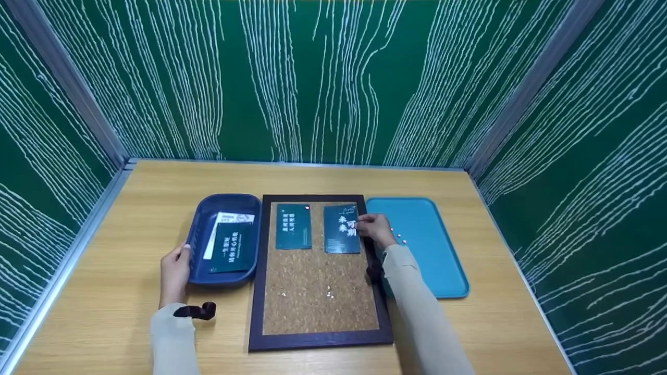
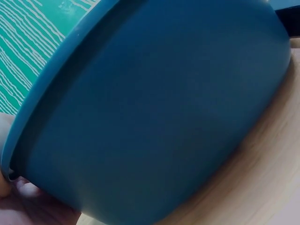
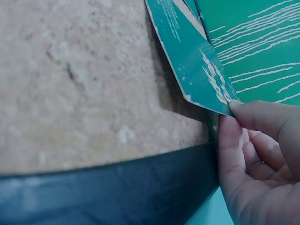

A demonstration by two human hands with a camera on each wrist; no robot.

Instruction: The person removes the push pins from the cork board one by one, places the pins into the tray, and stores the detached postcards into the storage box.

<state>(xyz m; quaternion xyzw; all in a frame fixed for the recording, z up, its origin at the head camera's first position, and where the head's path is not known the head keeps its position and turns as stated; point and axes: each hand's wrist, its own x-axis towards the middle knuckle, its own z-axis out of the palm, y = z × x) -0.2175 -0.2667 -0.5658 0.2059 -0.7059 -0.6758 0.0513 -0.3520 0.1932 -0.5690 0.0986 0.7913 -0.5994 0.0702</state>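
Note:
My right hand [image 1: 376, 229] pinches the right edge of a green card [image 1: 340, 240] with white lettering, between thumb and forefinger. The card lies over the upper right of the framed cork board [image 1: 312, 291]; in the right wrist view, the card [image 3: 187, 70] is tilted, with a shadow on the cork beneath it. A second green card [image 1: 293, 237] sits at the board's upper left, with a small pale pin at its top right corner. My left hand [image 1: 175, 268] grips the left rim of a dark blue basin [image 1: 194, 255], thumb over the edge; the left wrist view shows the basin's outer wall [image 2: 154, 112].
Inside the basin lie another green card [image 1: 233, 249] and a white card [image 1: 210, 244]. Right of the board is a turquoise tray [image 1: 437, 260] with several small pins [image 1: 399, 236]. Small shiny pins [image 1: 330, 294] are on the lower cork. Green patterned panels [image 1: 333, 83] enclose the table.

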